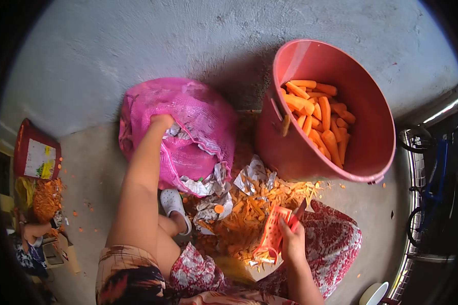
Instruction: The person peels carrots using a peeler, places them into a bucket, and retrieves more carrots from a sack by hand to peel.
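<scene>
My left hand (pixel 163 121) reaches into the opening of a pink mesh sack (pixel 188 109); its fingers are hidden inside, beside crumpled newspaper (pixel 208 187). Low at the right of centre, my right hand (pixel 292 239) is closed on an orange-red perforated grater (pixel 273 231) and a red-handled knife (pixel 298 211). Under these lies a heap of carrot peelings (pixel 239 223) with a small carrot slice (pixel 219 209) on paper. Peeled carrots (pixel 328 119) lie inside a big red tub (pixel 269 137).
A grey wall (pixel 163 46) rises behind the sack and tub. At the far left, another person's arm (pixel 34 231) is near carrot peelings (pixel 48 201) and a small red bucket (pixel 20 152). A white basin (pixel 374 294) stands bottom right, near a bicycle (pixel 427 203).
</scene>
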Available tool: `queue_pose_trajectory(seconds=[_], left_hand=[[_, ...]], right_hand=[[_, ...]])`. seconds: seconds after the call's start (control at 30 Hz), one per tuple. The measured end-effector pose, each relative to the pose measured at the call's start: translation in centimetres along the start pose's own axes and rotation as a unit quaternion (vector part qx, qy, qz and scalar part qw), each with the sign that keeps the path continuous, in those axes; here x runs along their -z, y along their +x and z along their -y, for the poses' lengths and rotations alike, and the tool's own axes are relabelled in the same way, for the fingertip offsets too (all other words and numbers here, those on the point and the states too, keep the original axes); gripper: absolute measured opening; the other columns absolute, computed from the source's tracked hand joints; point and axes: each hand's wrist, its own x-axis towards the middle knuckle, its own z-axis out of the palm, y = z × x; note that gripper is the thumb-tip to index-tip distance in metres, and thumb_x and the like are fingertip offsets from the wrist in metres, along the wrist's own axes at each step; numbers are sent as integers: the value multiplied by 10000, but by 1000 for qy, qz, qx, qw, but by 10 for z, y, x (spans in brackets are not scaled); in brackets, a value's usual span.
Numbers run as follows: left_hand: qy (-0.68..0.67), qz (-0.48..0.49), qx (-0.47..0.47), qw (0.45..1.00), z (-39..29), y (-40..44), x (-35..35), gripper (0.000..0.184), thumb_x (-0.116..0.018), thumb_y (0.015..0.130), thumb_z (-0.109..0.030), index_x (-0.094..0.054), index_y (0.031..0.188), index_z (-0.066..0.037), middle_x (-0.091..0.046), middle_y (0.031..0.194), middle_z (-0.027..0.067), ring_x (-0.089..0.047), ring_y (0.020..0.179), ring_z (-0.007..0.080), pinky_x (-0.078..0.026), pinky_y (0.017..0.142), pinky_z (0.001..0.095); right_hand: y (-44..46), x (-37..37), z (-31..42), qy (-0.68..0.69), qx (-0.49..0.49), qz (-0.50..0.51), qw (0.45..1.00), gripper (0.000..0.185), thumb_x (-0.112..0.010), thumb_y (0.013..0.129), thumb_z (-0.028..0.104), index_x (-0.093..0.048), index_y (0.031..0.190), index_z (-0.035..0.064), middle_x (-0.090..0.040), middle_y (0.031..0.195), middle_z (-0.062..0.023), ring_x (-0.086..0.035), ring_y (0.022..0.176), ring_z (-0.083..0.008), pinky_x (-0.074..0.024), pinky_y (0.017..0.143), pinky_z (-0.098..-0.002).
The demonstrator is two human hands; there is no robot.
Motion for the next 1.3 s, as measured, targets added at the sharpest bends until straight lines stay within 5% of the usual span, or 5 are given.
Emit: queue_pose_trajectory(seconds=[0.2,0.37,0.9,1.3], left_hand=[[22,78,72,994,14,66,-5,471,-351,805,-390,-458,1169,-109,-391,1249,107,-393,1138,267,-322,930,371],[25,0,35,999,56,133,-54,467,-371,802,-382,-470,1149,-85,-394,1244,112,-394,1135,260,-321,935,350],[-7,129,34,991,71,146,-39,421,-391,807,-339,-486,1125,-80,-435,1191,134,-414,1105,272,-327,924,349],[29,-108,-95,989,43,87,-17,387,-405,811,-307,-498,1107,-76,-466,1151,151,-429,1082,281,-331,916,348]], right_hand=[[20,-13,-19,-19,-96,-43,994,171,-496,822,70,-516,971,-11,-542,822,-7,-486,717,-72,-391,657,-207],[29,-31,-12,-10,-132,-49,990,170,-477,827,72,-505,970,-16,-552,841,-34,-515,747,-102,-414,684,-237],[61,-30,-28,-62,-181,-78,978,187,-452,820,43,-480,993,-21,-556,882,-70,-548,775,-141,-443,712,-271],[48,-30,-23,-63,-134,-41,988,208,-473,821,75,-489,1002,-26,-559,872,-62,-550,758,-130,-439,702,-257]])
